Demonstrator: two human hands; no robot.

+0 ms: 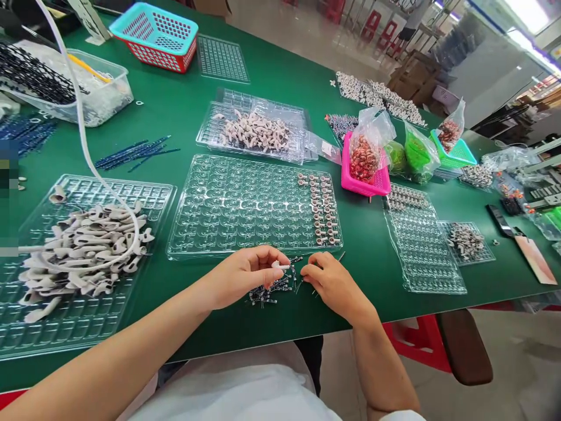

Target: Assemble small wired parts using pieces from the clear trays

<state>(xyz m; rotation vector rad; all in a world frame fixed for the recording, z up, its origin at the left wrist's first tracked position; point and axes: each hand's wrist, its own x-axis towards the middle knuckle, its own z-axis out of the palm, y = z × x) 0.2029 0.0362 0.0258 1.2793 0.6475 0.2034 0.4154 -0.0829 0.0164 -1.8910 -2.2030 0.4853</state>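
Note:
My left hand (243, 278) is closed in a pinch around a small white earphone shell (280, 266). A short dark wired part shows just past the shell's tip. Close beside it, my right hand (335, 286) has its thumb and fingers pressed together near some thin wires; what they hold is too small to name. Beneath and between both hands lies a loose heap of small dark wired parts (269, 292). Just beyond them is a clear plastic tray (245, 204) with moulded pockets. Small pale pieces with copper-coloured rings (322, 202) fill its right-hand columns.
At left, a heap of whitish earphone shells (94, 242) covers another tray, with a white cable (81, 117) arching over it. Dark blue strips (134, 152) lie behind. A pink basket (366, 186) holds bagged reddish parts. Further right are a pocketed tray (427, 245) and a phone (499, 221).

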